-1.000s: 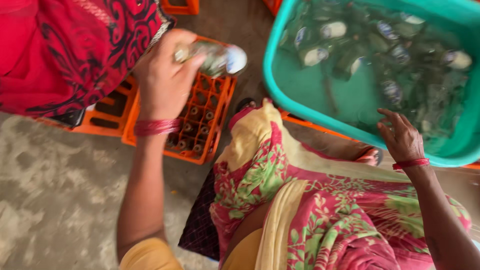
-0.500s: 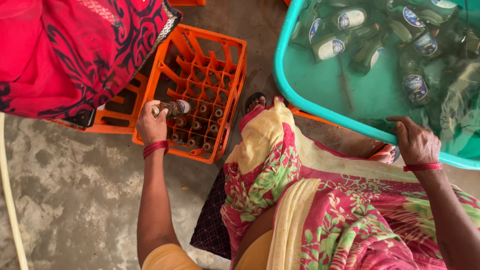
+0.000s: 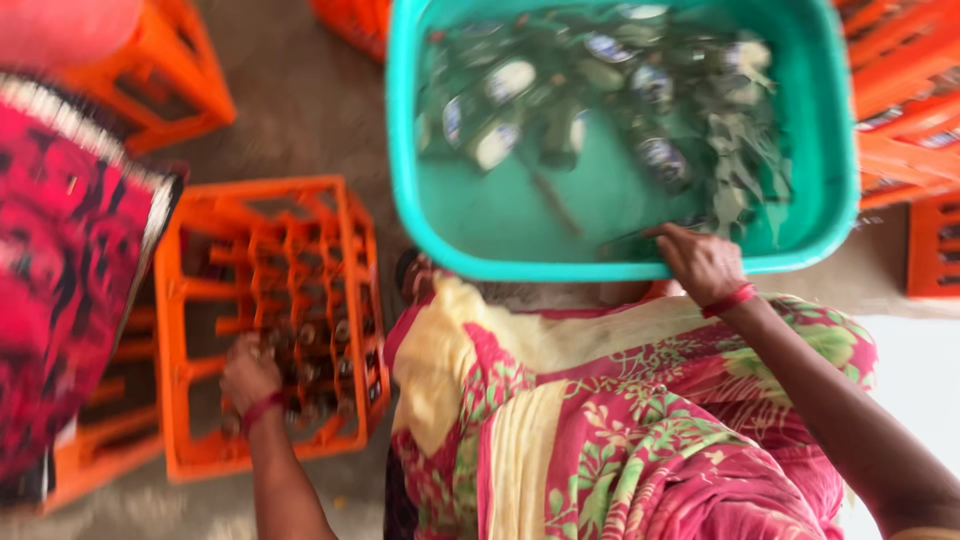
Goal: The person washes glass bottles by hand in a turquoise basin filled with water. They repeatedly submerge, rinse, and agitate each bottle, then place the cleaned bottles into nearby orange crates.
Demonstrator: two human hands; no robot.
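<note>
Under the left hand (image 3: 250,372) the orange crate (image 3: 200,300) looks like hard moulded plastic with a dull sheen, and the bottles (image 3: 315,345) in it seem dark glossy glass. By the right hand (image 3: 703,262), the teal tub (image 3: 810,190) is smooth, shiny plastic holding glassy wet bottles. The floor (image 3: 300,110) is rough, matt concrete; the patterned cloth (image 3: 640,440) looks soft.
</note>
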